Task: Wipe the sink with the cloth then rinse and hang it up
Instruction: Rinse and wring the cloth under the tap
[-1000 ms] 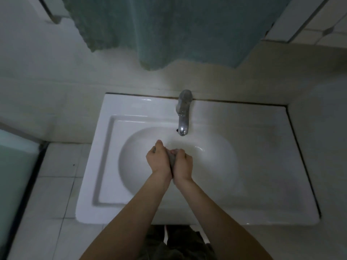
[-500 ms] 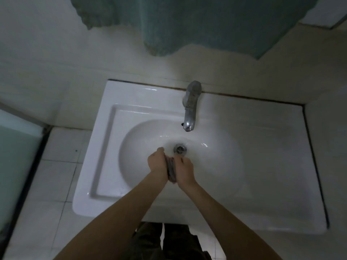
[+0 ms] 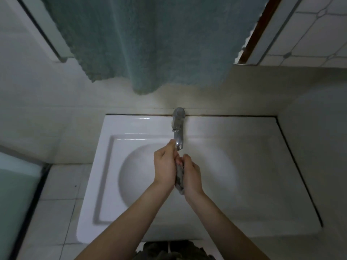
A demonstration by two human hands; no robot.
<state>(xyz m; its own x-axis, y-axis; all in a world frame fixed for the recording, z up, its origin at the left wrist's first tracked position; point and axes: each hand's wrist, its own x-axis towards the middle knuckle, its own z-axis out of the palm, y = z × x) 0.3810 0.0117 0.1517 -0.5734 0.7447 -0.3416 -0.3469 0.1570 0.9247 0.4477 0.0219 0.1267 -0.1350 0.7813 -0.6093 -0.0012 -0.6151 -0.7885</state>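
One broad teal towel (image 3: 150,44) hangs on the wall above a white sink (image 3: 244,132). Over its bowl, a person's left hand (image 3: 164,167) and right hand (image 3: 192,177) meet just beneath the chrome tap (image 3: 178,128), fingers of both curled around a small grey cloth (image 3: 179,177) squeezed between them.

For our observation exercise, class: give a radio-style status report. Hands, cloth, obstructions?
Left hand and right hand both grip the cloth, bunched between them. Cloth over the sink bowl, near the tap spout. Nothing blocking; teal towel hangs clear above.
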